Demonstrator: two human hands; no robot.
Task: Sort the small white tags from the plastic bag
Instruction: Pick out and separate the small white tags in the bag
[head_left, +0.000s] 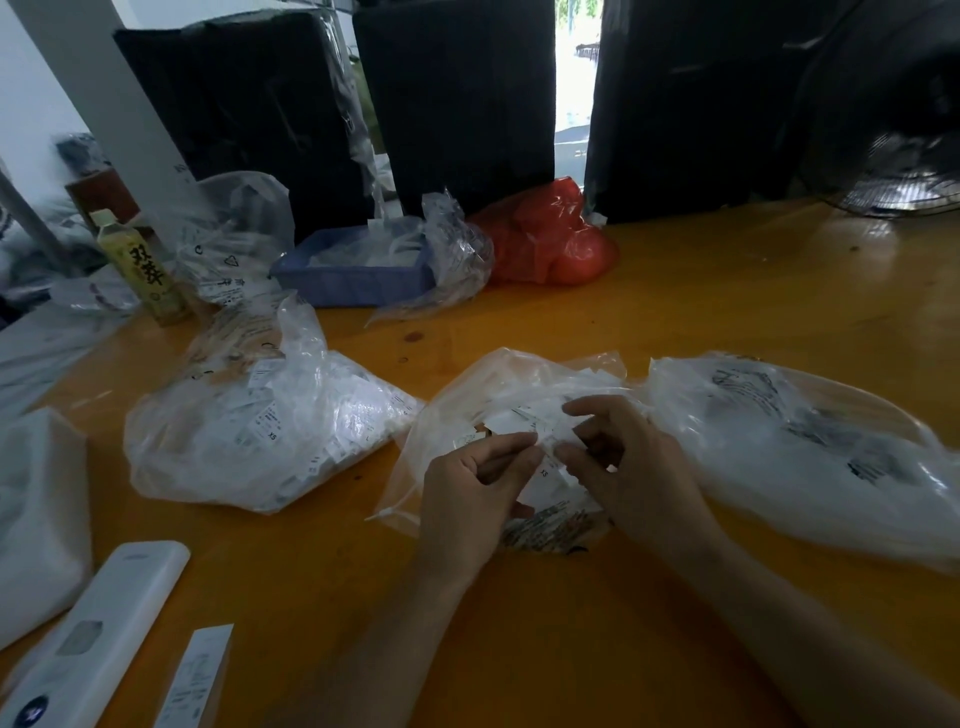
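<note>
A clear plastic bag (498, 384) lies open in the middle of the orange table, with small white tags (540, 483) inside and on it. My left hand (467, 499) and my right hand (628, 467) meet over this bag. Both pinch the same small bunch of white tags between thumb and fingertips; one tag reads XS. A second clear bag (260, 431), stuffed with white tags, sits to the left. A third, flatter printed bag (810, 447) lies to the right, touching my right wrist.
A blue tray (353, 280) with white items stands at the back, a red bag (550, 239) beside it. A green bottle (140, 265) is at back left. A white remote (98, 639) and a white box (195, 680) lie near left. Black cases (457, 98) line the back.
</note>
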